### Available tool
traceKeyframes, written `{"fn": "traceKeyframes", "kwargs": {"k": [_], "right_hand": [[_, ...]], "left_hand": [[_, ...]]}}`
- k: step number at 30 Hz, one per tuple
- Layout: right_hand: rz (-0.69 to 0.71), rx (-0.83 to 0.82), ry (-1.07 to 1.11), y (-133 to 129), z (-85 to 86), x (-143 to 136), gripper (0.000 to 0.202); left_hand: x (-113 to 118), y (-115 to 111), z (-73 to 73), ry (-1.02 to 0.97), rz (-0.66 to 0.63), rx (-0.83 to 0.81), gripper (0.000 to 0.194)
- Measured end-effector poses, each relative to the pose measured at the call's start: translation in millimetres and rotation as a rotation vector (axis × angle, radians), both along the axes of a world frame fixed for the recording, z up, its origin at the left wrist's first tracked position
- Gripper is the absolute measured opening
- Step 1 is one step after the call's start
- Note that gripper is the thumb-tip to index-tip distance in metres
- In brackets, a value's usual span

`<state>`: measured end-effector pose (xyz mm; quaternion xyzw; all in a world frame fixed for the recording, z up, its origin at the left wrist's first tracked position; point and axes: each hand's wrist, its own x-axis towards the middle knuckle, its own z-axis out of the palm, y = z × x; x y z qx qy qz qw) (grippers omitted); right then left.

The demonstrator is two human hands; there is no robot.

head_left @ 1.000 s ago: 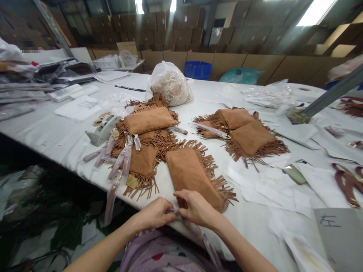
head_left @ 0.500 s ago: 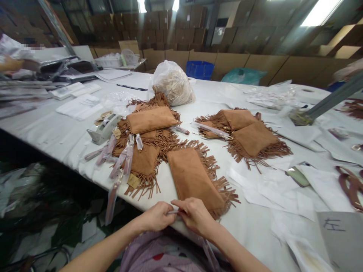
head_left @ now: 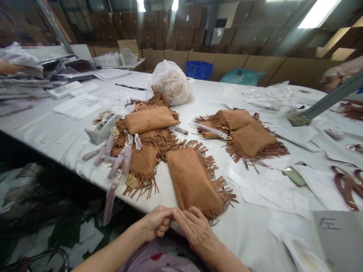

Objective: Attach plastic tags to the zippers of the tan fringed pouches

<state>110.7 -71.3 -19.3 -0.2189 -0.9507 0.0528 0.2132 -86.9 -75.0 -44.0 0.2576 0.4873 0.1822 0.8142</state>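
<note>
At the table's near edge, my left hand [head_left: 158,223] is closed with thumb and forefinger pinched. The fingertips of my right hand [head_left: 197,229] meet it there, pressed together. Whatever lies between them is hidden by the fingers. Just beyond, a brown suede fringed bag [head_left: 193,175] lies flat, its lower edge close to my right hand. To its left is a pile of similar fringed bags [head_left: 150,120] with plastic-sleeved straps [head_left: 121,156] and a cardboard tag [head_left: 132,181]. More fringed bags [head_left: 252,138] lie to the right.
A grey tape dispenser [head_left: 102,129] stands left of the pile. Behind it is a full clear plastic bag [head_left: 171,85]. White paper sheets [head_left: 266,185], brown straps [head_left: 344,185] and a metal post [head_left: 331,94] are on the right. Another person's hand [head_left: 8,68] shows at far left.
A thin whitish strip showed between my hands before and is now out of sight. My right hand's fingers have straightened and come together against my left fingertips. The bags lie as before.
</note>
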Motion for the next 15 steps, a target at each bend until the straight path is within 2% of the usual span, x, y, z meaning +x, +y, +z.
{"fn": "traceKeyframes", "kwargs": {"k": [6,9,10,12,15], "right_hand": [[-0.141,-0.003,0.010,-20,-19.3,4,0.062],[-0.277,0.004,0.074,-28,-11.6,25,0.064],[-0.376,0.015,0.118,-30,-4.8,39,0.063],[-0.675,0.038,0.221,-38,12.8,80,0.057],[-1.318,0.040,0.363,-58,41.2,166,0.048]], "left_hand": [[5,-7,1.1,0.020,0.081,0.019,0.042],[6,-9,2.2,0.048,0.117,0.035,0.038],[7,-10,2.4,0.047,0.116,0.036,0.039],[9,-17,3.0,0.041,0.107,0.034,0.042],[12,-30,3.3,0.101,0.126,0.037,0.052]]}}
